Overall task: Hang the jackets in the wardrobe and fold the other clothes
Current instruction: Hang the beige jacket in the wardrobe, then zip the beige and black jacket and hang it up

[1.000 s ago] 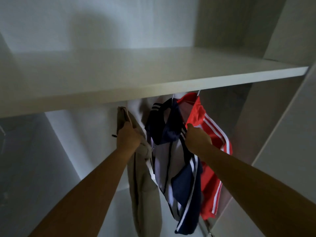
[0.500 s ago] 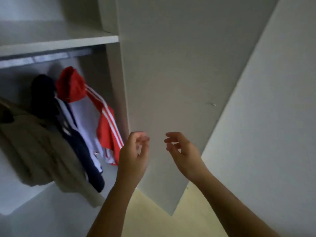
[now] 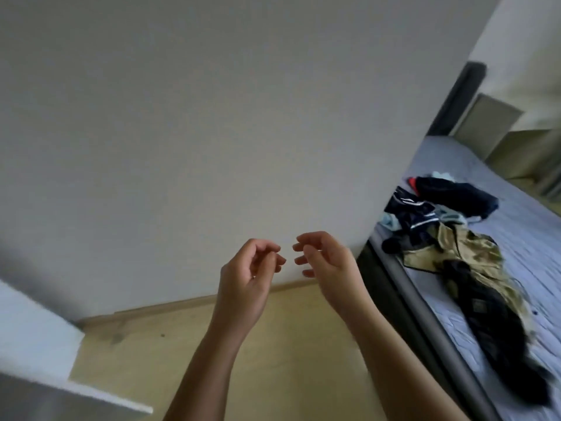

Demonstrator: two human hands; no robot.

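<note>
Wall [image 3: 182, 132], pale and bare, filling most of the view above the wooden floor [image 3: 288, 360]. Bed [image 3: 531, 253] with a light quilted cover lying right of that wall, past its corner, dark frame along the near side. Edge of a white wardrobe panel [image 3: 36, 344] showing low at the wall's left end. Pile of clothes [image 3: 449, 238] strewn unfolded on the bed: dark garment with white stripes [image 3: 416, 214] nearest the wall's corner, another dark piece with a red trim [image 3: 455, 196] just beyond, an olive-tan garment [image 3: 464, 250] spread beside them, and a long dark piece [image 3: 498, 329] trailing away from the wall toward the bed's near edge. Left hand [image 3: 246, 281] and right hand [image 3: 331, 268] raised in front of the wall's base, near each other but apart, palms facing inward. Fingers loosely curled on both, empty, gripping nothing, well apart from the clothes.
</note>
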